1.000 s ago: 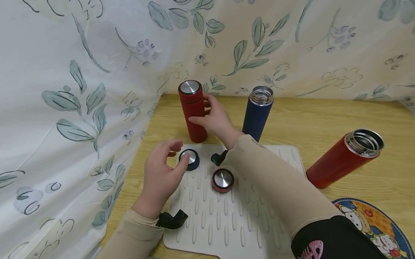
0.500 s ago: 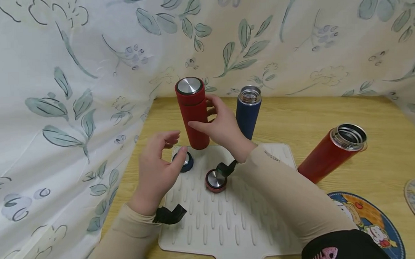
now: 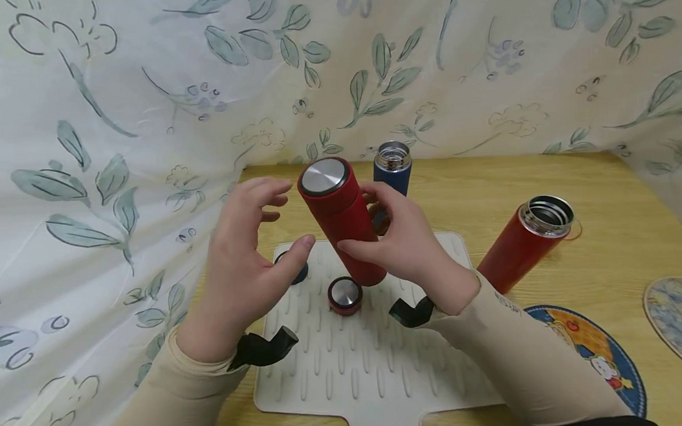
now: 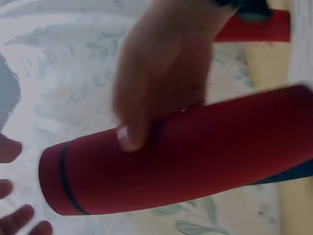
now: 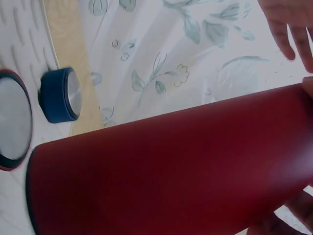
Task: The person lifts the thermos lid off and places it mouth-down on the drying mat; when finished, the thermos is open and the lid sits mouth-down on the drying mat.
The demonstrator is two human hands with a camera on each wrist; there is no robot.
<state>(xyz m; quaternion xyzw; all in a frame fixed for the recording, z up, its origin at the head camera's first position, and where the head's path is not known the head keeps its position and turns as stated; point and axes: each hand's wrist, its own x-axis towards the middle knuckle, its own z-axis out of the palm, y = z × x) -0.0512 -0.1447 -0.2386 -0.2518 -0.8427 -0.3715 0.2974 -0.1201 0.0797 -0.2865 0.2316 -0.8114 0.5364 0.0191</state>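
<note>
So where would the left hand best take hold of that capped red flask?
Probably round its lid, coming from the left: the red flask tilts toward the left hand, and the right hand holds it lower down, leaving the lid free.

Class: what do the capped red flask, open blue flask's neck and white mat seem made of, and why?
Capped red flask: probably coated metal, matte, by its soft highlights; lid top like brushed steel, silvery, streaked. Blue flask's neck: polished metal, likely steel, with mirror-like glints. White mat: dull, with moulded-looking oblongs, so perhaps plastic or silicone.
</note>
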